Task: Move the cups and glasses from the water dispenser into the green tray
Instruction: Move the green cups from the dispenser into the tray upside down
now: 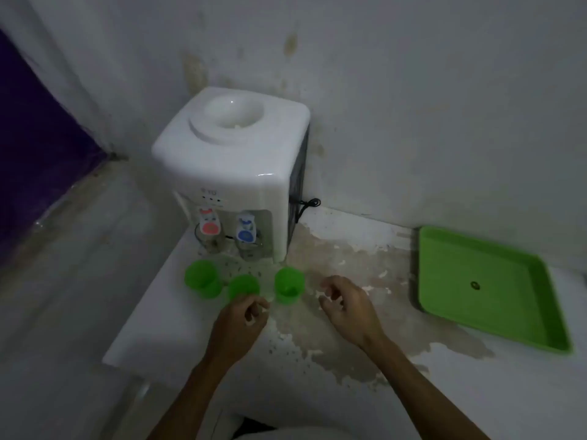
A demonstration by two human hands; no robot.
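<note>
A white water dispenser [235, 160] stands against the wall. Two clear glasses sit under its taps, one [208, 241] below the red tap and one [251, 249] below the blue tap. Three green cups stand in front of it: a left one [201, 277], a middle one [244, 289] and a right one [289, 285]. The green tray [482, 287] lies to the right, holding nothing. My left hand [241, 322] hovers just short of the middle cup with curled fingers, holding nothing. My right hand [346, 308] floats beside the right cup, fingers loosely apart.
The counter surface [349, 328] is stained and flaking between the cups and the tray. Its left edge [139, 309] drops off beside the left cup. A black cord [306, 206] lies behind the dispenser. A purple panel [35, 147] fills the far left.
</note>
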